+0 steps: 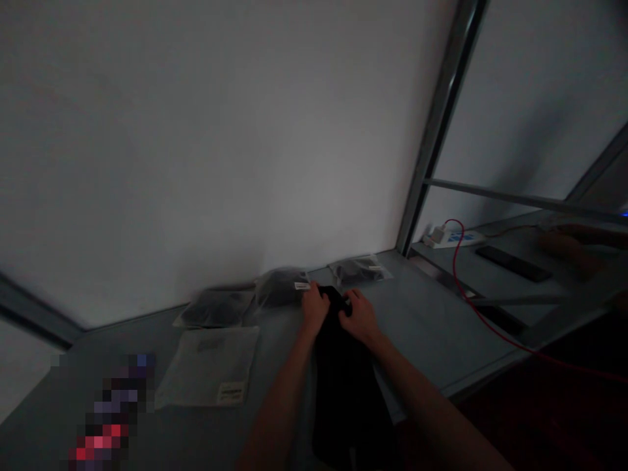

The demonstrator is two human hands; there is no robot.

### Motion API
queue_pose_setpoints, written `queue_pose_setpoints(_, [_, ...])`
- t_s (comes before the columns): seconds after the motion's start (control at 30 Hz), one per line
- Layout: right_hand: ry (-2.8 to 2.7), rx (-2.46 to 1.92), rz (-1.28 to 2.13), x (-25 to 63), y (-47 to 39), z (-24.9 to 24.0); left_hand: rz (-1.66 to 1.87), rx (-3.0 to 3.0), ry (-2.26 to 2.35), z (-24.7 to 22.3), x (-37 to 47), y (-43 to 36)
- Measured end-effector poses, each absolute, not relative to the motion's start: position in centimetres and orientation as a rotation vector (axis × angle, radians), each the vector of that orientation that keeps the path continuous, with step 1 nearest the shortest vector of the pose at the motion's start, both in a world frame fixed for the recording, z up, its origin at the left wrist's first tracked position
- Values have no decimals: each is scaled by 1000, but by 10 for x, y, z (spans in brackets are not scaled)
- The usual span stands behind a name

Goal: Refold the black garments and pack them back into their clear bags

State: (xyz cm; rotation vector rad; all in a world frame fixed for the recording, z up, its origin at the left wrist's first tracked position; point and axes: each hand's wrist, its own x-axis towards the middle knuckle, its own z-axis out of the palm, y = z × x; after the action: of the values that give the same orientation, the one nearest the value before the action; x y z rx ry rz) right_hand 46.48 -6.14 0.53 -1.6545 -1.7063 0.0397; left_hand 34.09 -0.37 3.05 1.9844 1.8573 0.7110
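A pair of black trousers (pixel 346 373) lies lengthwise on the grey surface, its waist end away from me and its legs toward me. At the left side of the waist, my left hand (pixel 315 306) is closed on the cloth, fingers bent over the edge. My right hand (pixel 360 316) pinches the opposite side of the waist. Just beyond my left hand rests a clear bag (pixel 279 288) with dark contents and a white label. The lower ends of the legs run out of view.
Left lie another dark-filled bag (pixel 216 309) and a flat whitish bag (pixel 210 366); a further bag (pixel 360 269) is by the wall. A metal post (pixel 436 144) stands right. Beyond are a power strip (pixel 456 239), red cable (pixel 458 275), dark flat object (pixel 513 263) and another person's hand (pixel 572 248).
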Motion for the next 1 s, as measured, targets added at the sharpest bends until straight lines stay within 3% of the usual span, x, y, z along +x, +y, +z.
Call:
queue_pose_setpoints(0.57, [-1707, -1612, 278, 482, -54, 3, 726, 2382, 1487, 20, 320, -46])
queue_pose_setpoints(0.7, [-1692, -1585, 389, 488, -55, 2, 768, 2302, 1627, 30, 301, -55])
queue_pose_setpoints(1.0, [-1711, -1631, 443, 480, -53, -7, 477, 1894, 1765, 39, 295, -40])
